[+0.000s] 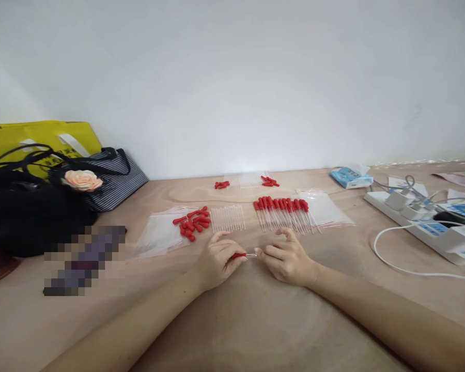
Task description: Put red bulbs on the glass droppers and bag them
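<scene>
Spreading beneath everything, tabletop [232,330]: brown-covered, everything small set within easy reach.
Yellow bag [75,130]: parked back left, likely to stand aside; dark printing, partly covered, unreadable.
Left hand [220,258]: pinching a red bulb [238,255] over the tabletop's middle, steadying it, I'd judge.
Right hand [289,261]: closed on the clear tube [251,255] set end to end with that bulb, so both sit in line; hands apart.
Blue tissue pack [346,178]: perhaps lettered, too blurred from where I stand.
Bulb-topped tubes [270,202]: laid in a row, bulbs away, presumably against tangling.
Loose clear tubes [228,219]: side by side, easy to lift singly.
Loose red bulbs [189,226]: heaped partly on a plastic bag [155,235].
</scene>
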Available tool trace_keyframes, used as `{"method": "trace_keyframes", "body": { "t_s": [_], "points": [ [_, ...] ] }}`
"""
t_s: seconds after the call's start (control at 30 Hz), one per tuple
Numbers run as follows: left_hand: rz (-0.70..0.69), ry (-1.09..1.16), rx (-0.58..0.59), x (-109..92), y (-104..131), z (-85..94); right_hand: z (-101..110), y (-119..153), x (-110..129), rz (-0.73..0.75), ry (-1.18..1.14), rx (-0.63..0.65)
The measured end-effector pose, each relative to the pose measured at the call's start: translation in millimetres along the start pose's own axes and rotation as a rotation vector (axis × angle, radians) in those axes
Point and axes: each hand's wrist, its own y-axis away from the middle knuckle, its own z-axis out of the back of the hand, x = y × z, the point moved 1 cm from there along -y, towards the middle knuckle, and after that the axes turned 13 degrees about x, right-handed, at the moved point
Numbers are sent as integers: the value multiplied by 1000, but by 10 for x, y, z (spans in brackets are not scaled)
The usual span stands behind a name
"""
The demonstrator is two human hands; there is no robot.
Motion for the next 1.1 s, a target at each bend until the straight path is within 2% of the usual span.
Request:
{"method": "trace_keyframes", "body": {
  "t_s": [0.13, 0.23, 0.5, 0.73, 1.1],
  "points": [
    [0, 17, 3, 7, -5, -1, 5, -7, 16, -3, -40, 15],
    [13, 76, 12, 35, -12, -4, 0, -12, 10, -59, -134, 67],
    [140, 204, 15, 109, -24, -21, -59, -32, -45, -189, -348, 191],
    [152, 169, 42, 101, -25, -34, -60, -67, 3, -188, -360, 198],
    [75, 50, 56, 37, -42, -54, -136, -118, 13, -134, -414, 219]
  ]
}}
